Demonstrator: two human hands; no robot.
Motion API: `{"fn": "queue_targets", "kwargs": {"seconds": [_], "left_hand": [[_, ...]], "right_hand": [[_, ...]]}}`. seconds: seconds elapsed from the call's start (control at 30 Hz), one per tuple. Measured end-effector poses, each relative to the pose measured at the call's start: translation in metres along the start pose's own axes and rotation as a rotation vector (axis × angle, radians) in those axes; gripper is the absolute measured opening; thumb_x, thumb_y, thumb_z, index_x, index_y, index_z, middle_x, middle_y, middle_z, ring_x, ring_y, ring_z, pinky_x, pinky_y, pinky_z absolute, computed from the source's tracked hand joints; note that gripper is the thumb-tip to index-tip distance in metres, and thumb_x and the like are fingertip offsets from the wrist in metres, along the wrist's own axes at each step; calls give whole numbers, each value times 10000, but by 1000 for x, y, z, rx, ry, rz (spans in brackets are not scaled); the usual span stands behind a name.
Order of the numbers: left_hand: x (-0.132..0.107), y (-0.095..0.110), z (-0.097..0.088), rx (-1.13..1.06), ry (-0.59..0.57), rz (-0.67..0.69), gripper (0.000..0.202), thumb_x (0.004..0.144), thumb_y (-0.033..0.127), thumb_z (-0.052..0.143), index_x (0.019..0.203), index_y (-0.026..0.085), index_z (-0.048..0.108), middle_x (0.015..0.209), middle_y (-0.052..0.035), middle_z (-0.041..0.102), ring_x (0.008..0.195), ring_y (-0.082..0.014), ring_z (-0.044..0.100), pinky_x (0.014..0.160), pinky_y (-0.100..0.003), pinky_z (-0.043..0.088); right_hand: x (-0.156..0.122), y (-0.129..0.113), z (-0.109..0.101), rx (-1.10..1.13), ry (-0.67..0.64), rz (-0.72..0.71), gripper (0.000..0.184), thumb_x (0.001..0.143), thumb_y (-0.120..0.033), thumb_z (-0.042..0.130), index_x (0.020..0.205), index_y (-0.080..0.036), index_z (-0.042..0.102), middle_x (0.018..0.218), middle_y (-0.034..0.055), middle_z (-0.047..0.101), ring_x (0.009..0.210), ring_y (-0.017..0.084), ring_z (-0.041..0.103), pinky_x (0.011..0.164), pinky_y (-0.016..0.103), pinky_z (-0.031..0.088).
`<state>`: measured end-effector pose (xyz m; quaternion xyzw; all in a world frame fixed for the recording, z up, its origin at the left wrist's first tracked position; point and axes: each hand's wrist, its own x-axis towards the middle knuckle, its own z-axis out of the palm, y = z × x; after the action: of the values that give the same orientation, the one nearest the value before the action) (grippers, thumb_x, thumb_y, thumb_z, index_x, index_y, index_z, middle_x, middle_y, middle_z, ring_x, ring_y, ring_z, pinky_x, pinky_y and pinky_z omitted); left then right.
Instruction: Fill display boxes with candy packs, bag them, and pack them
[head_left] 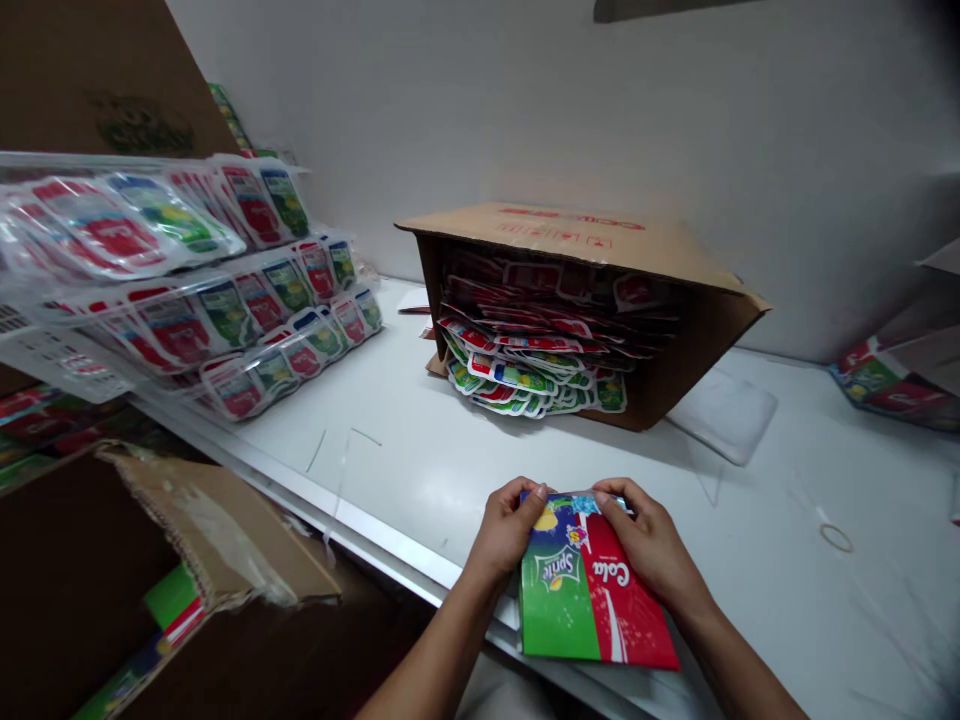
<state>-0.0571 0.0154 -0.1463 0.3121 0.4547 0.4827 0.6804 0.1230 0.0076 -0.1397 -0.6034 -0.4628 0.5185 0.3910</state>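
White table (420, 470) carries the work: my left hand (504, 535) and right hand (651, 545) each pinch the top edge of one printed card (585, 610) at its near rim, finished packs (225, 300) stacked left, cardboard box (570, 235) still full of cards; I judge most remains.

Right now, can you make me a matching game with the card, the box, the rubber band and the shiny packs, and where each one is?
Things:
1. green and red card
2. cardboard box
3. rubber band
4. plastic packs

Places:
A. tipped on its side, full of printed cards
B. stacked at the left
C. pinched between left hand and right hand
D. lying alone on the white table, right side

Pairs: 1-C, 2-A, 3-D, 4-B.
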Motion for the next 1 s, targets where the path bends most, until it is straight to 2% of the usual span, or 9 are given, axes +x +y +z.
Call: {"fn": "queue_targets", "kwargs": {"seconds": [0.13,0.23,0.33,0.43,0.53,0.67,0.83,0.93,1.0], "left_hand": [[-2,0,-3,177,46,63,439,685,569,725,800,150,666,716,-36,658,619,-162,570,610,-270,441],[-16,5,-11,546,186,212,500,740,572,675,1060,189,701,931,-76,670,750,-201,599,692,-297,452],[-35,11,-16,741,189,225,549,759,544,672,1218,244,645,1050,-80,656,767,-204,606,715,-302,455],[-44,19,-11,655,84,186,543,756,518,687,1202,212,645,1042,-88,666,795,-216,620,677,-285,473],[-39,26,6,443,-70,226,588,770,487,694,1274,205,586,1149,-101,649,964,-239,629,794,-303,499],[-26,32,26,300,-13,357,577,731,515,731,1208,201,645,1287,-107,605,1166,-258,555,999,-348,415],[-30,29,38,245,-219,142,607,755,641,637,1081,136,718,925,-94,734,862,-243,650,815,-336,485],[-32,27,43,228,-207,148,517,714,555,724,1001,127,748,789,-63,730,730,-198,636,697,-272,471],[-29,27,47,198,-186,110,450,693,499,752,916,109,767,703,-59,716,654,-172,613,637,-248,449]], "right_hand": [[3,8,-2,122,33,-5,509,778,-531,630,1199,-251,568,1033,57,722,663,233,708,571,356,573],[-3,20,-8,85,104,8,507,812,-617,546,1113,-223,654,1030,81,729,820,270,715,692,400,585],[-16,27,-13,24,103,-32,551,865,-666,419,1026,-217,697,939,76,743,850,281,707,690,404,583],[-37,19,-14,-2,145,-102,558,919,-641,327,1110,-230,651,1004,77,724,927,274,684,736,405,575],[-68,9,-11,-77,377,-317,486,945,-583,334,1171,-241,596,1271,104,597,1175,292,559,937,460,494],[-111,14,-3,-170,449,-666,339,966,-456,388,1201,-270,548,1334,107,517,1216,296,504,950,458,472],[-108,32,-7,-231,474,-567,394,989,-385,351,1356,-268,433,1346,112,502,1148,281,545,926,456,487],[-93,35,-13,-280,499,-503,501,995,-388,330,1473,-245,283,1489,119,353,1311,295,412,1049,516,389],[-89,36,-18,-285,483,-536,485,993,-386,344,1455,-242,321,1484,111,364,1346,278,373,1087,503,353]]}}
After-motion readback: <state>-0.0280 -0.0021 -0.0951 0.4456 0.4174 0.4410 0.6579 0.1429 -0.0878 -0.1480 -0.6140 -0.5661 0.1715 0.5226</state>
